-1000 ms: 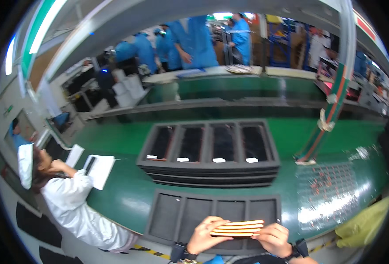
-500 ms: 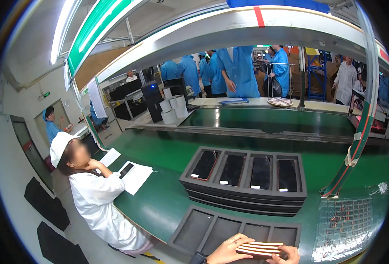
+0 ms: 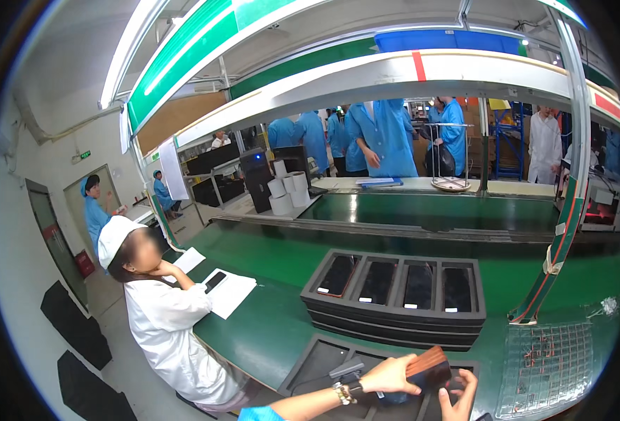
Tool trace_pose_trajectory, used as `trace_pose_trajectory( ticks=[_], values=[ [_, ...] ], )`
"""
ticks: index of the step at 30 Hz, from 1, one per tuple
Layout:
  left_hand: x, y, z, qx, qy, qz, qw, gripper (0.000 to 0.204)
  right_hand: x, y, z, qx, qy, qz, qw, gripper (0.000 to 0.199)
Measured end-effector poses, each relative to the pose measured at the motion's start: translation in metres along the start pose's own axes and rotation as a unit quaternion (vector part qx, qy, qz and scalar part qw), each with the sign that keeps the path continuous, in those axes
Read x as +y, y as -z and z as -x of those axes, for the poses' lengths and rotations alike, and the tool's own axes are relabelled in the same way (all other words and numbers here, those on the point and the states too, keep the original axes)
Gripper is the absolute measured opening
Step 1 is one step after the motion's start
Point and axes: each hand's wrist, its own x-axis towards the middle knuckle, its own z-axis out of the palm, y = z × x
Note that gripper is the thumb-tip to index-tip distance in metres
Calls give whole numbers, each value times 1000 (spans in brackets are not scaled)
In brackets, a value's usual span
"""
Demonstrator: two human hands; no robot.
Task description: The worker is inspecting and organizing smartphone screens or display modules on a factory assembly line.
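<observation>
Both hands, now tilted rather than level as a moment earlier, at the near edge of the lower black tray (image 3: pixel 310 365) — left hand (image 3: pixel 392 375) clamped on the brown slab stack (image 3: pixel 428 363), right hand (image 3: pixel 462 398) closing underneath — stack angled above that tray, suggesting a turn.

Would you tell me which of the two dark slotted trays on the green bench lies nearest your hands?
The near dark foam tray at the lower edge, directly under both hands; the stacked tray holding four dark phones sits farther back.
</observation>
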Motion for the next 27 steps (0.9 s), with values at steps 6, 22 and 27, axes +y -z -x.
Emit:
trace_pose_trajectory(
  ticks=[6,22,27],
  values=[
    [-3,-34,32,189,51,461,866,59,-19,-68,3,-113,-82,-228,964,60],
    [-68,-89,74,367,93,475,794,25,19,-86,34,1,-143,-286,947,59],
    [-62,-96,71,397,78,473,782,28,21,-91,32,29,-112,-241,964,46]
  ],
)
